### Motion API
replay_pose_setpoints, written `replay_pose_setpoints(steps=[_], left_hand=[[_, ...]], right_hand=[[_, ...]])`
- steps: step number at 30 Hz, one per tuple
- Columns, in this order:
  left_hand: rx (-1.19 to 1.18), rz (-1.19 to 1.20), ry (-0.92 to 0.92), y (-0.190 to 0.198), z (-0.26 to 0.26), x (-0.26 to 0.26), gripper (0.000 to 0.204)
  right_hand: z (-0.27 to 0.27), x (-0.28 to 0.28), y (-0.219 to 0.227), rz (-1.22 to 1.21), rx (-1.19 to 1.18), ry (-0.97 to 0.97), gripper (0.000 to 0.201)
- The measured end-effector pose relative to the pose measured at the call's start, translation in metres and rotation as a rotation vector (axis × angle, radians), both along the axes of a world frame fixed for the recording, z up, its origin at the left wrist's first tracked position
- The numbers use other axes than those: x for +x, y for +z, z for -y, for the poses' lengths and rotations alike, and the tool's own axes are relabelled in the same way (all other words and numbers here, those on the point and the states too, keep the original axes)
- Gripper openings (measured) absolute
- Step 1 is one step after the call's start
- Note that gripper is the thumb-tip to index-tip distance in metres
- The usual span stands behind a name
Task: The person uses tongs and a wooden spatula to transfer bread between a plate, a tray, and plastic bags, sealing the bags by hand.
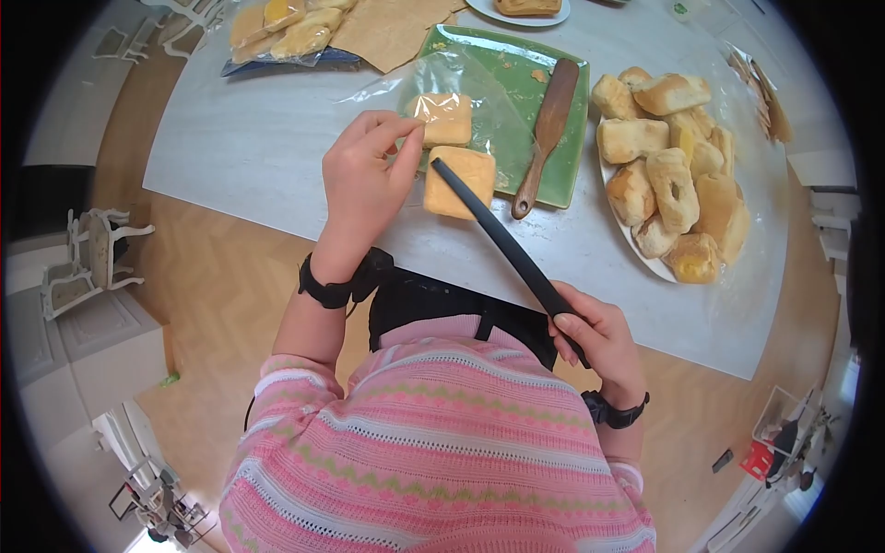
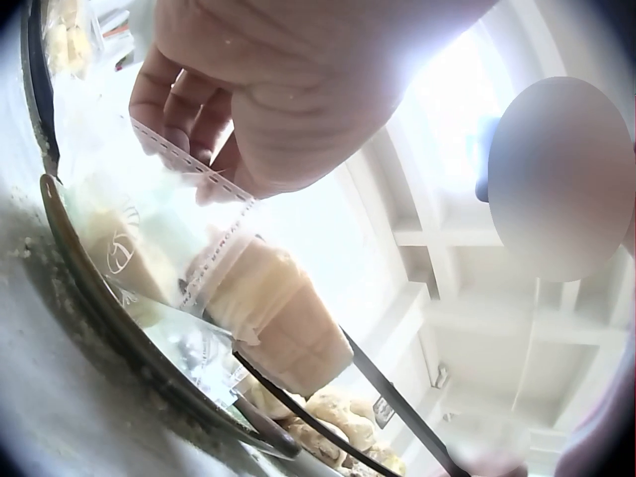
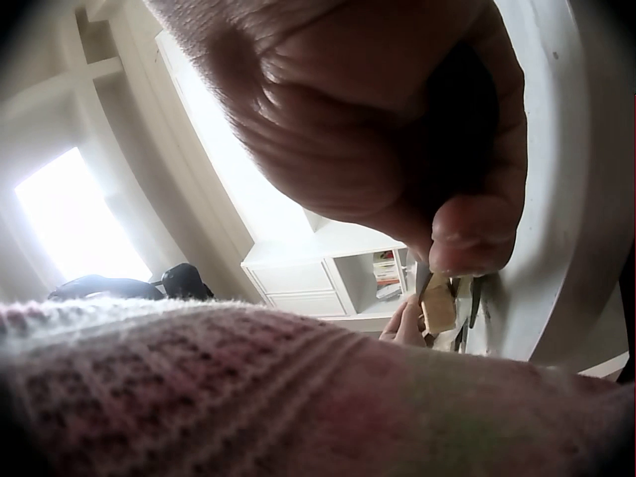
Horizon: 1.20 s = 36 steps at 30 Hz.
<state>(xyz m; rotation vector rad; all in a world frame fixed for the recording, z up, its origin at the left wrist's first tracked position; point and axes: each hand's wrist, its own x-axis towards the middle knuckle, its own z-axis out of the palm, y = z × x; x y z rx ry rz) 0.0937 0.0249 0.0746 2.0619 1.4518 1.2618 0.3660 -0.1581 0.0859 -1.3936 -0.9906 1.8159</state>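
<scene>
My left hand pinches the edge of a clear plastic bag between thumb and fingers. A square bread bun lies inside that bag, over the green plate. My right hand grips the handle end of black tongs. Between the tongs' arms is a second square bun, right at the bag's opening. In the left wrist view, one arm of the tongs passes on either side of this bun, and the bag's edge overlaps it.
The green square plate carries a brown wooden spatula and crumbs. To its right stands a white oval platter piled with bread rolls. Bagged buns on a blue tray, brown paper and a white plate stand farther back.
</scene>
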Motion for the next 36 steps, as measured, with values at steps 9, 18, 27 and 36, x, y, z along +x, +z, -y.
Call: replay_pose_setpoints(steps=[9, 18, 27, 36], left_hand=[[0.196, -0.103, -0.171, -0.012, 0.007, -0.009, 0.011], [0.201, 0.001, -0.169, -0.023, 0.006, -0.002, 0.010], [0.259, 0.012, -0.270, -0.025, 0.011, 0.001, 0.015], [0.188, 0.123, -0.284, -0.033, 0.020, -0.001, 0.020]], right_hand=[[-0.031, -0.025, 0.001, 0.001, -0.072, -0.033, 0.041], [-0.044, -0.043, 0.006, 0.117, -0.002, -0.161, 0.041], [-0.060, -0.045, 0.015, 0.255, 0.035, 0.055, 0.042], [-0.092, -0.081, 0.001, 0.002, -0.024, -0.078, 0.044]])
